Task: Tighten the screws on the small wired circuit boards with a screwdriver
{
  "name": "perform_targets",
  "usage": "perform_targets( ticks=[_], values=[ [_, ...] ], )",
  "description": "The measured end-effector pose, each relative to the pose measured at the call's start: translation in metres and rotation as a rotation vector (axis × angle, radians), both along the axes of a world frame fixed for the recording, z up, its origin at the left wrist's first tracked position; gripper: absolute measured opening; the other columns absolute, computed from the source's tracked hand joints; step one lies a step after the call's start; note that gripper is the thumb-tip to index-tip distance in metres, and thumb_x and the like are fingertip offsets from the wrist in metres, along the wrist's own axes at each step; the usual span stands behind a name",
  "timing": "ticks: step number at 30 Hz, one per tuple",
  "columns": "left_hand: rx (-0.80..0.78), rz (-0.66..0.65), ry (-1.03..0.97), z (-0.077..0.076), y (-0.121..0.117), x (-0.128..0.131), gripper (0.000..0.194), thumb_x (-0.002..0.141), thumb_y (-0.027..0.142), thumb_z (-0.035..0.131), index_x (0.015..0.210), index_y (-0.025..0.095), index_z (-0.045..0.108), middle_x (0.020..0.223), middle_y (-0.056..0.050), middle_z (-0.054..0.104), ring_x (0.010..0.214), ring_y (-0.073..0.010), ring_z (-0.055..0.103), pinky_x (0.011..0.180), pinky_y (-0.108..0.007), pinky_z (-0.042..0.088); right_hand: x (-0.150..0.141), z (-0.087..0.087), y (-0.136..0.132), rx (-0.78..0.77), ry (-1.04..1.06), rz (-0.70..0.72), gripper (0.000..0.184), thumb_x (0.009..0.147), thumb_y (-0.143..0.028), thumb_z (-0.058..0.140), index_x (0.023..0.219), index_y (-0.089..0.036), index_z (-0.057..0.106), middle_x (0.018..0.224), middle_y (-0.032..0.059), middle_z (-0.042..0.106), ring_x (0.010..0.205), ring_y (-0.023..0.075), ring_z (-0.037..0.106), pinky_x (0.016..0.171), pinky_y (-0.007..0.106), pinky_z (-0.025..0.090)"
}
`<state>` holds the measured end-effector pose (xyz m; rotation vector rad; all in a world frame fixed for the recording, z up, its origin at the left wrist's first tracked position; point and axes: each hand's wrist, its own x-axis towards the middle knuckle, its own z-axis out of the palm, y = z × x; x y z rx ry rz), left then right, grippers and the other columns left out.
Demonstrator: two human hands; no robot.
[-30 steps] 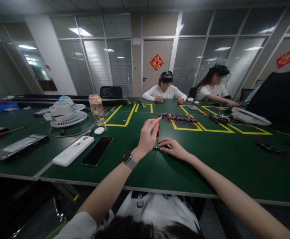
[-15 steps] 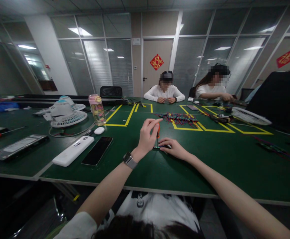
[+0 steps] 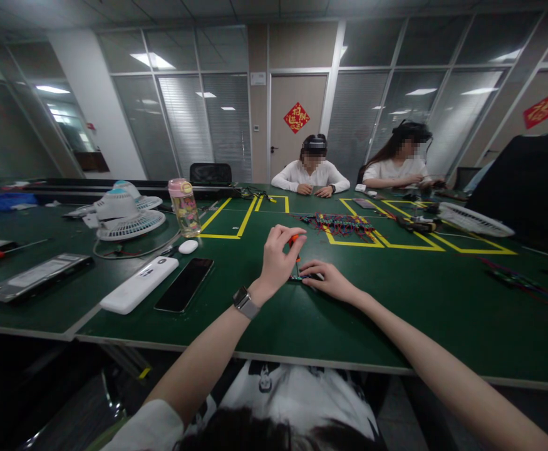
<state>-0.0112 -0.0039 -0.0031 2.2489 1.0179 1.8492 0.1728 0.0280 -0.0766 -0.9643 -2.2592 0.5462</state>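
Note:
My left hand (image 3: pixel 276 255), with a watch on its wrist, has its fingers closed round the orange handle of a screwdriver (image 3: pixel 295 240). The screwdriver stands upright, its thin shaft running down to a small green circuit board (image 3: pixel 295 279) on the table. From the right, my right hand (image 3: pixel 329 281) rests low on the table and pinches the board's right end. Dark wires show under those fingers, and part of the board is hidden by them.
Beyond my hands lies a bundle of wired boards (image 3: pixel 342 225) by yellow tape outlines. A black phone (image 3: pixel 184 285), white power bank (image 3: pixel 139 285), bottle (image 3: pixel 184 208) and fans (image 3: pixel 130 224) are left. More wired boards (image 3: pixel 513 279) lie right. Two people sit across the table.
My left fingers have shifted round the screwdriver's handle, with thumb and forefinger now further right. My right hand and the board stay put. The person at right has drawn an arm in.

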Motion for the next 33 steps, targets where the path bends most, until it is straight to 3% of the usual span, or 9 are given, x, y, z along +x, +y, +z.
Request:
perform_targets(
  ticks=[4,7,12,17,25,28,33],
  values=[
    [-0.030,-0.079,0.012,-0.0010,0.0007,-0.0009,0.030,0.096,0.023,0.038,0.116,0.020,0.060,0.098,-0.006,0.060,0.093,-0.0161,0.055,0.084,-0.029,0.044,0.0000,0.0000,-0.0002,0.018,-0.008,0.001,0.018,0.082,-0.028,0.063,0.095,-0.021,0.074,0.107,0.0088,0.066,0.098,0.0220,0.062,0.093,0.038,0.045],
    [-0.018,-0.123,0.018,-0.0011,0.0015,-0.0009,0.032,0.096,0.020,0.037,0.123,0.020,0.054,0.106,-0.007,0.063,0.098,-0.0165,0.056,0.089,-0.031,0.043,0.0000,0.0001,-0.0002,0.025,-0.005,0.006,0.018,0.082,-0.029,0.063,0.094,-0.021,0.074,0.106,0.0087,0.066,0.097,0.0219,0.062,0.093,0.037,0.045],
    [0.052,-0.089,0.000,0.0005,0.0013,0.0002,0.022,0.091,0.021,0.051,0.110,0.020,0.062,0.094,-0.004,0.066,0.089,-0.0158,0.057,0.083,-0.030,0.045,0.0000,0.0005,-0.0004,0.012,-0.009,0.002,0.019,0.083,-0.030,0.063,0.094,-0.021,0.074,0.106,0.0086,0.066,0.097,0.0218,0.062,0.092,0.037,0.046],
    [0.049,0.013,-0.015,-0.0003,0.0014,0.0003,0.015,0.084,0.029,0.063,0.094,0.020,0.068,0.080,-0.002,0.057,0.079,-0.0155,0.053,0.075,-0.028,0.044,0.0001,0.0005,-0.0005,0.009,-0.005,0.006,0.018,0.083,-0.030,0.063,0.094,-0.022,0.074,0.106,0.0084,0.065,0.097,0.0218,0.062,0.092,0.037,0.046],
    [0.013,-0.120,0.051,-0.0020,0.0020,-0.0012,0.035,0.097,0.022,0.035,0.127,0.021,0.052,0.109,-0.008,0.060,0.102,-0.0174,0.054,0.091,-0.032,0.043,0.0001,0.0003,0.0003,0.010,-0.003,0.007,0.018,0.082,-0.030,0.063,0.094,-0.022,0.074,0.106,0.0084,0.065,0.098,0.0218,0.061,0.093,0.038,0.046],
    [0.021,-0.124,0.049,-0.0017,0.0023,-0.0006,0.032,0.095,0.023,0.041,0.124,0.020,0.055,0.105,-0.007,0.063,0.098,-0.0174,0.056,0.088,-0.032,0.045,0.0000,0.0012,-0.0002,0.006,-0.010,0.008,0.018,0.083,-0.030,0.063,0.094,-0.022,0.074,0.107,0.0085,0.065,0.098,0.0217,0.061,0.093,0.038,0.046],
    [0.040,-0.004,0.006,-0.0026,0.0029,0.0010,0.019,0.085,0.029,0.062,0.101,0.021,0.067,0.083,-0.003,0.057,0.080,-0.0151,0.054,0.077,-0.028,0.045,-0.0003,0.0023,-0.0009,0.007,-0.015,0.010,0.017,0.083,-0.028,0.063,0.094,-0.021,0.074,0.106,0.0088,0.066,0.098,0.0218,0.061,0.092,0.038,0.046]
  ],
)
